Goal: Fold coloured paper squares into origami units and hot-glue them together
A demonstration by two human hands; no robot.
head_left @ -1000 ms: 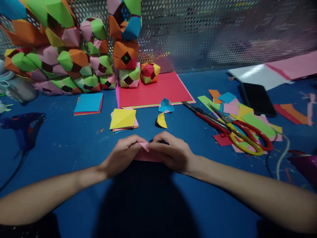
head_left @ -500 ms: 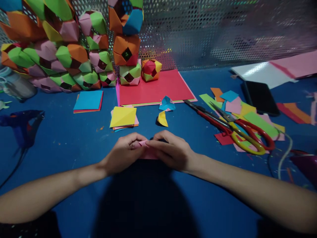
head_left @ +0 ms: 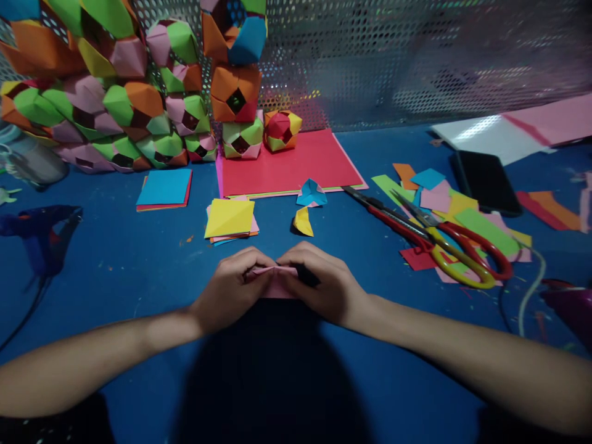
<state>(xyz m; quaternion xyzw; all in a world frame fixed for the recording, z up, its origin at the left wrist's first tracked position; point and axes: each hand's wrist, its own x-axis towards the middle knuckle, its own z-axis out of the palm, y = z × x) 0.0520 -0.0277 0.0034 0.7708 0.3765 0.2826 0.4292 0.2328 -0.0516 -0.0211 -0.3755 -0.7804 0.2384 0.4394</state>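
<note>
Between my two hands is a piece of pink paper (head_left: 279,288), its top edge folded over. My left hand (head_left: 235,285) grips its left side, thumb in front and fingers behind. On the other side my right hand (head_left: 322,282) pinches it the same way, and both thumbs nearly meet at the middle fold. Parts of the paper are hidden by my fingers. Just beyond my hands lie a small folded yellow paper piece (head_left: 303,222) and a folded blue paper piece (head_left: 311,193). A stack of yellow-topped paper squares (head_left: 230,218) is beyond my left hand.
Scissors (head_left: 456,259) and a box cutter (head_left: 393,221) lie among paper scraps at right, near a black phone (head_left: 485,183). A blue glue gun (head_left: 39,237) is at left. Folded paper units (head_left: 134,111) stack against the perforated metal panel (head_left: 370,68). Red sheets (head_left: 287,169) lie behind.
My right fingers have shifted up along the pink paper's top edge, and my right thumb now presses near the middle. More of the folded edge shows. My left hand has barely moved.
</note>
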